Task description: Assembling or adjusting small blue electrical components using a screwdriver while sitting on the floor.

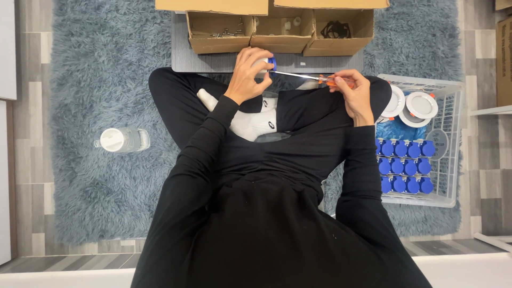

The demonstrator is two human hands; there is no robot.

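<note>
Bottle: a clear plastic water bottle (124, 140) with a white cap lies on its side on the shaggy blue rug (96, 80), at nine o'clock from my lap.
Left hand: my left hand (248, 74) is clenched around a small white fitting with a blue part (271, 63), held up at twelve o'clock over my crossed legs; most of the piece is hidden by my fingers.
Boxes: three open cardboard boxes (280, 29) sit in a row on a grey board, just beyond my hands at twelve o'clock; the left one holds small metal parts, the right one something dark.
Screwdriver: its thin metal shaft (296, 76) runs from the fitting toward two o'clock, the tip meeting the blue part.
Right hand: my right hand (353, 93) grasps the orange handle (333, 81) of the screwdriver.
Basket: a white wire basket (448, 149) stands at three o'clock, holding round white lamp housings (421, 105) at its far end and rows of blue-capped pieces (405, 166) nearer me.
</note>
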